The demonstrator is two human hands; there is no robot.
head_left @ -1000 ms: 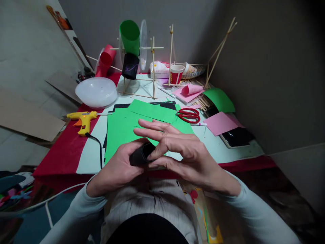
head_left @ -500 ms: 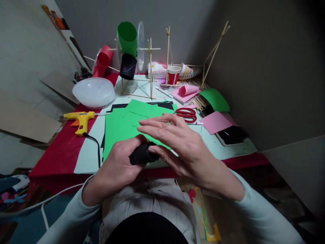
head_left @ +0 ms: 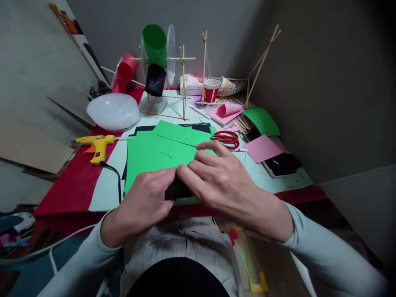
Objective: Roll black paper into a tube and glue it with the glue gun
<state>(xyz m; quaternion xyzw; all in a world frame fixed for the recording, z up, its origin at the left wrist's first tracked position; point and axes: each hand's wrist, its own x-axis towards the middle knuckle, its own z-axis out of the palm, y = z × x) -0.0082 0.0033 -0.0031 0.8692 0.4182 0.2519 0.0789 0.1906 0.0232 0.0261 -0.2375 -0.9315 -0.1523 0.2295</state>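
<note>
A small roll of black paper (head_left: 177,190) is held between my two hands, over the near edge of the table. My left hand (head_left: 147,196) grips its left end, with the thumb along the top. Curled fingers of my right hand (head_left: 221,179) close on the roll's right end, and the two thumbs nearly meet. Most of the roll is covered by the hands. Beneath and beyond them lie green paper sheets (head_left: 145,152) on top of black sheets (head_left: 145,128). Red-handled scissors (head_left: 227,139) rest just past my right hand.
At left lie a yellow glue gun (head_left: 100,146) with its cord and a white translucent bowl (head_left: 113,111). Behind stands a stick frame (head_left: 185,82) carrying a green paper tube (head_left: 154,45). A red cup (head_left: 212,90), pink paper (head_left: 261,149) and a dark phone-like object (head_left: 281,165) are at right.
My right hand has gone from outstretched fingers, with the thumb at the roll's opening, to curled fingers gripping its right end. The left thumb has moved along the top of the roll.
</note>
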